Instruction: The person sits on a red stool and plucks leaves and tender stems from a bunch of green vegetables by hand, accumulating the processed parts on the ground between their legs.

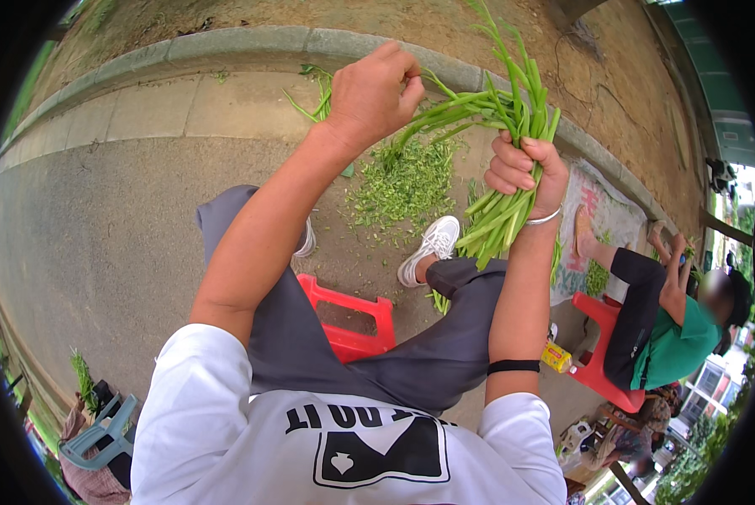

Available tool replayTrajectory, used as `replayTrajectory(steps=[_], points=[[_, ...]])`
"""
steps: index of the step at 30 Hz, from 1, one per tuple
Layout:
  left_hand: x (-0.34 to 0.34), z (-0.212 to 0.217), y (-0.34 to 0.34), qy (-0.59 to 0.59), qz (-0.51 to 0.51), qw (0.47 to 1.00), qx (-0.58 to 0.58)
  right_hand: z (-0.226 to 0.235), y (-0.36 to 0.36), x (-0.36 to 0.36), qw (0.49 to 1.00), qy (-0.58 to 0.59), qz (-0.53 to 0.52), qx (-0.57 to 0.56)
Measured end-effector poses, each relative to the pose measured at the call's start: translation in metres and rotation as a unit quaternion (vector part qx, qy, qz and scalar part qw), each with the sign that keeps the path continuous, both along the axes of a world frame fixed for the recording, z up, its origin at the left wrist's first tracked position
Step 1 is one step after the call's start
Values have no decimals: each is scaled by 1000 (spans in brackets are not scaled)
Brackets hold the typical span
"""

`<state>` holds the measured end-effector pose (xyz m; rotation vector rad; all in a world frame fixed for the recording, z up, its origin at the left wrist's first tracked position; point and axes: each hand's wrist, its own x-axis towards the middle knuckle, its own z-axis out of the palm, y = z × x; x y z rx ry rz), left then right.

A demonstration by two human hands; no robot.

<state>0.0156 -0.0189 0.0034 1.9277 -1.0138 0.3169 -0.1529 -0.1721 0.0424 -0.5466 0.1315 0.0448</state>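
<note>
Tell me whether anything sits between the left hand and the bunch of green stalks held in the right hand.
Nothing visible does. The left hand already pinches stems that fan out from the bunch of green stalks, which the right hand grips around its middle.

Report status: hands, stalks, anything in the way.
Right hand gripping bunch of green stalks. Left hand pinching one stalk off the bunch. Green trimmings on pavement below; nothing obstructing.
</note>
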Motion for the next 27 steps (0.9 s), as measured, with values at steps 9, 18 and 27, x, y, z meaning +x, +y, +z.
replayTrajectory(steps=[9,18,27], points=[[9,15,1,436,-69,888,-132,0,-4,2,1000,1,-13,20],[34,20,19,535,-61,822,-186,3,-12,1,997,32,-75,6],[-17,23,10,590,-261,759,82,-9,11,18,923,179,-137,-311]])
